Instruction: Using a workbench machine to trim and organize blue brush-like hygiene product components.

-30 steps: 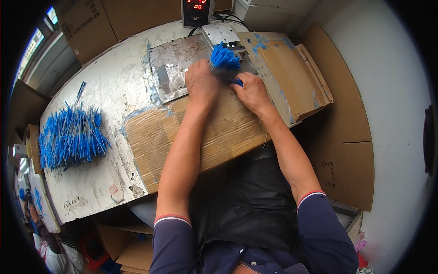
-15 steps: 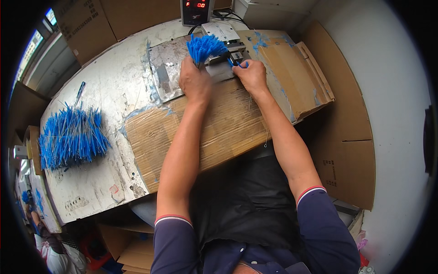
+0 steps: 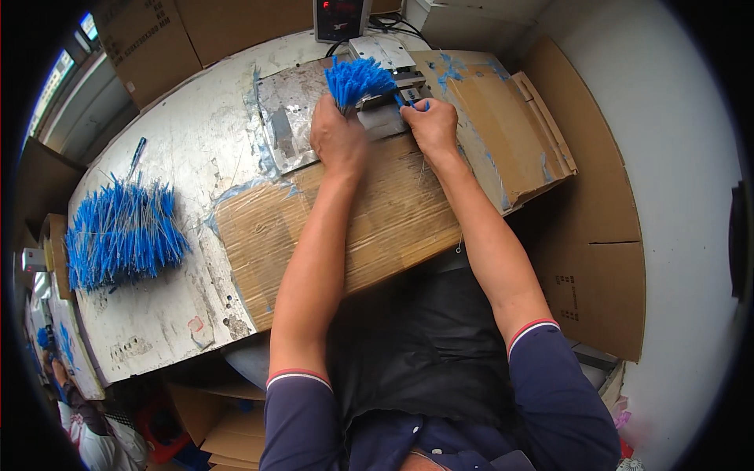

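Note:
My left hand (image 3: 338, 141) is closed around the wire stems of a bundle of thin metal wires with blue ends (image 3: 357, 80). The blue ends fan out above the fist. To its right, the fingertips of my right hand (image 3: 433, 125) are pinched on a blue-ended wire (image 3: 408, 103). That piece is at the front of a small metal fixture (image 3: 410, 82), partly hidden by my fingers; whether it touches the fixture I cannot tell. A large pile of the same blue-ended wires (image 3: 126, 235) lies on the left of the table.
Flattened cardboard (image 3: 275, 235) covers the table's front edge under my forearms. A cardboard box (image 3: 503, 129) stands right of the fixture. Behind is a black display box (image 3: 339, 22) with red digits. A pen (image 3: 138, 153) lies beyond the pile. Another person's hand (image 3: 59, 369) shows far left.
Both hands keep their holds and have shifted very slightly. The right fingers have drawn in a little more closely on the blue-ended wire. The lit digits on the display box look different.

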`<state>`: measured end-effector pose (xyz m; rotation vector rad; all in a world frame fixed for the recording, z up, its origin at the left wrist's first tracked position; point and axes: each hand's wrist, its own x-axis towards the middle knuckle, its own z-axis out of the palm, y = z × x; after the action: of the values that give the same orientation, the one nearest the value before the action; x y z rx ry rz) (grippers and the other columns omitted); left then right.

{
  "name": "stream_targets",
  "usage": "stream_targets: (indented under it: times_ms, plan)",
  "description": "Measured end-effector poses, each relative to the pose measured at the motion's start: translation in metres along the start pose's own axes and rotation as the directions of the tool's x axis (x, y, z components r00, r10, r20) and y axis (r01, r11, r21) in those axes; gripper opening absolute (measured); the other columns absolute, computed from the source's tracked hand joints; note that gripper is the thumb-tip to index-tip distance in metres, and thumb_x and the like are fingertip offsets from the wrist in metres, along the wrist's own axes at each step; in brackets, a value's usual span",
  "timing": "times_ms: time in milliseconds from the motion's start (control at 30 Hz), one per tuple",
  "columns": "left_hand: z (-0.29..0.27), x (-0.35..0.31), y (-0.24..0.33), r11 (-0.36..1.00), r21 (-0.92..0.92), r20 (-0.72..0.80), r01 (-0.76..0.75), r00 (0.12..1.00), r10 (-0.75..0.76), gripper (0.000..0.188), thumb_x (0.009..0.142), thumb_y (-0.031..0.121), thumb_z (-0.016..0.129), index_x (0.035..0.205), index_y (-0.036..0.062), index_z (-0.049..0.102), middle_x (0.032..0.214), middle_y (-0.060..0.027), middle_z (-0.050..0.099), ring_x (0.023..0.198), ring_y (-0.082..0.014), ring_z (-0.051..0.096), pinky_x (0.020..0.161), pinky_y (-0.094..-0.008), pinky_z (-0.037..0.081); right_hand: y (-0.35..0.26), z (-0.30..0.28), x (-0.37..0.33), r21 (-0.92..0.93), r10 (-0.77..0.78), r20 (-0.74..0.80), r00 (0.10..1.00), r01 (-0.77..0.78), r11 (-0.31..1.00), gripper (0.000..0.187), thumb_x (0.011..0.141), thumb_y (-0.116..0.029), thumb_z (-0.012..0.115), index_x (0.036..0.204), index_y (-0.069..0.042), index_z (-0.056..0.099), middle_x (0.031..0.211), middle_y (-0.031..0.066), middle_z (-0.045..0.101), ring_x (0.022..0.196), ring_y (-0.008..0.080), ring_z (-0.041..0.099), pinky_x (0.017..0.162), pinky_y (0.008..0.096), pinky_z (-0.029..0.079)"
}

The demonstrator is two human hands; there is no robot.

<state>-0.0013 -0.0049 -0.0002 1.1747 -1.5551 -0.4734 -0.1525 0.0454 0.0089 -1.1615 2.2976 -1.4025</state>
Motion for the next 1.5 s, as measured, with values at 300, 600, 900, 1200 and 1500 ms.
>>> stream_targets:
  times_ms: [300, 600, 900, 1200, 1500]
  plan:
    - [0.012, -0.006, 0.010, 0.985, 0.121, 0.191, -0.123, 0.977, 0.099, 0.012, 0.084, 0.011, 0.067, 0.093, 0.0048, 0.062, 0.086, -0.0203, 0.067, 0.087, -0.0416, 0.064, 0.077, -0.0522, 0.047, 0.021, -0.014, 0.011, 0.292, -0.019, 0.050, 0.999, 0.004, 0.956, 0.022, 0.082, -0.020, 0.078, 0.078, 0.001, 0.071, 0.061, 0.0079, 0.062, 0.056, 0.0135, 0.053, 0.059, 0.0312, 0.046]
    - [0.001, -0.003, 0.002, 0.970, 0.150, 0.239, -0.189, 0.959, 0.150, 0.013, 0.083, 0.008, 0.065, 0.095, 0.0045, 0.063, 0.087, -0.0225, 0.068, 0.088, -0.0434, 0.064, 0.079, -0.0539, 0.047, 0.002, -0.124, -0.073, -0.208, -0.114, 0.158, 0.981, 0.146, 0.967, 0.023, 0.087, -0.022, 0.074, 0.084, 0.000, 0.069, 0.068, 0.0119, 0.065, 0.060, 0.0220, 0.059, 0.061, 0.0361, 0.048]
    - [0.003, -0.006, 0.006, 0.952, 0.184, 0.251, -0.245, 0.948, 0.196, 0.016, 0.082, 0.007, 0.063, 0.099, 0.0049, 0.064, 0.093, -0.0186, 0.068, 0.093, -0.0394, 0.064, 0.082, -0.0510, 0.047, 0.026, -0.144, -0.117, -0.424, -0.057, 0.183, 0.982, 0.131, 0.896, 0.024, 0.084, -0.022, 0.075, 0.082, 0.000, 0.066, 0.079, 0.0197, 0.067, 0.075, 0.0402, 0.066, 0.069, 0.0465, 0.052]
    - [0.005, -0.006, 0.003, 0.938, 0.248, 0.202, -0.243, 0.960, 0.196, 0.014, 0.082, 0.004, 0.063, 0.096, 0.0041, 0.063, 0.090, -0.0170, 0.066, 0.089, -0.0391, 0.063, 0.079, -0.0506, 0.047, 0.015, -0.112, -0.089, -0.348, -0.202, 0.207, 0.957, 0.265, 0.899, 0.021, 0.084, -0.020, 0.074, 0.083, 0.000, 0.066, 0.081, 0.0195, 0.068, 0.077, 0.0401, 0.067, 0.069, 0.0468, 0.052]
    - [0.001, -0.002, 0.000, 0.989, 0.135, 0.070, -0.063, 0.996, 0.054, 0.010, 0.083, 0.007, 0.066, 0.091, 0.0035, 0.060, 0.090, -0.0173, 0.065, 0.089, -0.0402, 0.063, 0.078, -0.0501, 0.048, 0.005, -0.080, -0.069, -0.381, -0.145, 0.282, 0.948, 0.250, 0.890, 0.024, 0.083, -0.024, 0.075, 0.083, -0.002, 0.067, 0.083, 0.0199, 0.069, 0.079, 0.0406, 0.067, 0.071, 0.0489, 0.051]
